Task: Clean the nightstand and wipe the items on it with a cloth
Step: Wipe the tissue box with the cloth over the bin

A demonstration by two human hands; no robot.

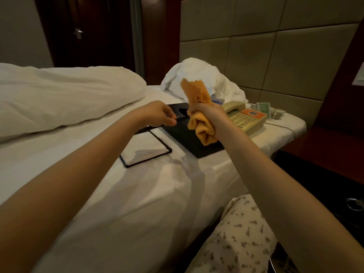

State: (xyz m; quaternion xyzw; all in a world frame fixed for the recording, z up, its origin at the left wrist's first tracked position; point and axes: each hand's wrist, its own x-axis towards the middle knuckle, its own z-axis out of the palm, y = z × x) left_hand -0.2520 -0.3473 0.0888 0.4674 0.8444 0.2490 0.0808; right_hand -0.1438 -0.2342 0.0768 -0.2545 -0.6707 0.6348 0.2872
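I am gripping the soft, light cloth (197, 95) at its bunched middle, right hand (210, 113) fingers wrapped round it, ends free.

Dim warm light; soft arm shadows on sheet (149, 194); wide-angle edge distortion

Arms outstretched, right hand (209, 113) clenched, left hand (157, 113) curled downward

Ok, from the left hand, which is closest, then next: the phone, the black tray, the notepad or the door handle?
1. Black tray, right beside the left hand.
2. Notepad, just below the hand.
3. Phone, to the right, past the orange cloth.
4. Door handle, far back left.
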